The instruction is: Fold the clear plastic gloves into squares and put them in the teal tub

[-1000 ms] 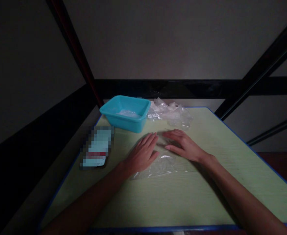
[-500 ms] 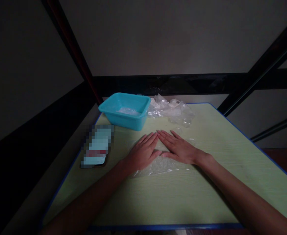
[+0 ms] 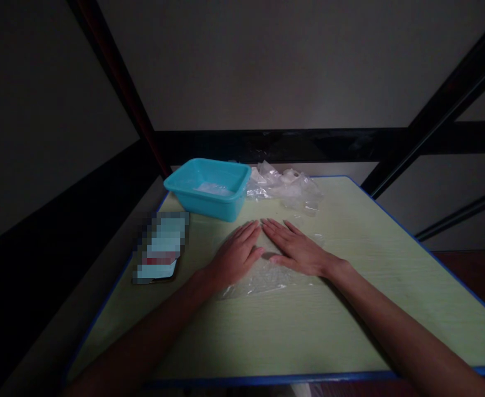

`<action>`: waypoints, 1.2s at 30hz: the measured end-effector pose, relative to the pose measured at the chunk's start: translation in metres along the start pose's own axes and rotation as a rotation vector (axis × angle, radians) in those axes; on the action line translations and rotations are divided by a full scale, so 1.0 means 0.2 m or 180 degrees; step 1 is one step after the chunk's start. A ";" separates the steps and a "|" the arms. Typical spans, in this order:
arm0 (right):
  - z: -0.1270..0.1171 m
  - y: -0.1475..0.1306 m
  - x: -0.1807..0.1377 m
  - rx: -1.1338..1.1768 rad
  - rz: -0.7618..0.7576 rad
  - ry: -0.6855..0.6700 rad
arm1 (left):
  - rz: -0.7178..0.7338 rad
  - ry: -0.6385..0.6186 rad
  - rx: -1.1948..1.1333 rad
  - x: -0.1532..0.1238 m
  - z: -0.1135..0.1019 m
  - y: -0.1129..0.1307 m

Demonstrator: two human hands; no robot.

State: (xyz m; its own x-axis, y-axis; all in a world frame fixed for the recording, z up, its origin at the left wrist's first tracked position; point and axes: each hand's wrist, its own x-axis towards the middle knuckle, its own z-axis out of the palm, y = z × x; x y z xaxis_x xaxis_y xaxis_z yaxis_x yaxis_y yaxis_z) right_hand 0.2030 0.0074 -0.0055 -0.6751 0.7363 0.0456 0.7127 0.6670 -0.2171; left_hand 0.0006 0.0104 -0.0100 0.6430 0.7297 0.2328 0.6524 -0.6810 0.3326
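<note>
A clear plastic bag (image 3: 262, 278) lies flat on the table, partly covered by both hands. My left hand (image 3: 238, 253) rests palm down on its left part, fingers stretched out toward the far side. Palm down on the right part is my right hand (image 3: 294, 248), its fingers also straight and pointing away to the left. The fingertips of the two hands are close together with a narrow gap, and the thumbs point toward each other. Neither hand grips anything.
A blue plastic basin (image 3: 225, 208) with something whitish and clear inside stands at the back left. Beside it lie crumpled clear plastic bags (image 3: 304, 190). A blurred-out phone-like object (image 3: 165, 242) is near the left edge. The pale table (image 3: 370, 264) has a blue rim, with walls behind.
My hands have moved slightly apart, opening a small gap between the fingertips and thumbs. The whole view has shifted a little; the bag still lies flat under them.
</note>
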 end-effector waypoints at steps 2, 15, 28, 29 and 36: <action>-0.01 0.00 0.00 0.0022 -0.0024 0.0128 | -0.0085 0.0172 -0.0106 0.00 -0.01 -0.01; -0.01 -0.64 0.06 -0.0422 -0.0821 0.0652 | -0.1139 -0.0045 -0.0241 -0.06 -0.18 -0.19; 0.04 -0.68 -0.01 -0.0446 -0.0288 0.0770 | -0.1576 -0.0615 -0.1334 -0.07 -0.30 -0.21; 0.04 -0.67 -0.02 -0.0449 -0.0220 0.0776 | -0.1599 -0.0653 -0.1436 -0.07 -0.30 -0.21; 0.05 -0.65 -0.06 -0.0432 0.0040 0.0990 | -0.1529 -0.0930 -0.2736 -0.06 -0.28 -0.15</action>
State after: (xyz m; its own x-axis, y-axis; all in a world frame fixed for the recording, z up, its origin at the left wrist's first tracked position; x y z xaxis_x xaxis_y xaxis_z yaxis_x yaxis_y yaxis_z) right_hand 0.1162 -0.0889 0.0131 -0.5906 0.7302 0.3436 0.7537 0.6513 -0.0886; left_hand -0.0501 0.0252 0.0280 0.5373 0.7916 -0.2909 0.4327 0.0373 0.9008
